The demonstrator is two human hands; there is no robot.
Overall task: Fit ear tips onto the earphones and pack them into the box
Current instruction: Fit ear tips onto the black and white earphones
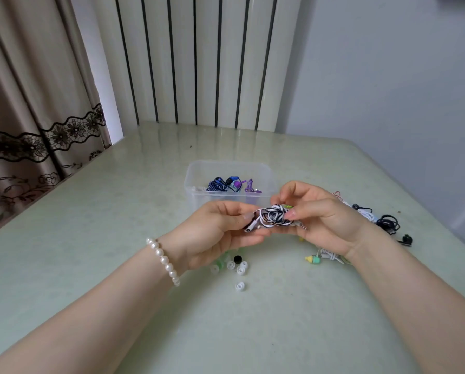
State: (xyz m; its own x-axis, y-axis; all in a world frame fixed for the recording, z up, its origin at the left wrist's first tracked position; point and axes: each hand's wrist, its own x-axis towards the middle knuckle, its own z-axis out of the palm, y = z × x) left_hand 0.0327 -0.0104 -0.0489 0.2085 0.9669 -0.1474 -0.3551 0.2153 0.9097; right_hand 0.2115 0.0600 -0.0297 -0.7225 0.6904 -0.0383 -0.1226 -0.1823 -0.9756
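Here both hands meet just above the middle of the pale green surface point(118, 211), sharing one bundle of black-and-white striped earphones point(274, 215). The left hand point(212, 233), with a pearl bracelet point(162, 260) at its wrist, pinches the white earbud end point(253, 225) of the bundle between thumb and fingers. The right hand point(325, 220) curls round the coiled cord from the 3 o'clock side, thumb pressed on the coil and forefinger arched over the top.

At 12 o'clock from the hands, just behind them, stands the clear plastic box point(199, 174); inside lie blue earphones point(220, 184) and purple earphones point(248, 186), side by side.

At 6 o'clock, below the left hand, loose ear tips point(240, 269) are scattered on the surface: several white ones, a black ear tip point(237, 258) and greenish ones partly hidden under the palm. One white ear tip point(240, 286) lies a little apart, nearer the person.

At 3 o'clock, beyond the right wrist, a tangle of black and white earphones point(385, 222) waits unpacked. At 5 o'clock, under the right hand, lies a white-corded earphone with a yellow-and-mint earbud point(313, 259).

Behind the surface are a white radiator point(199, 63) and a beige curtain point(23, 103).
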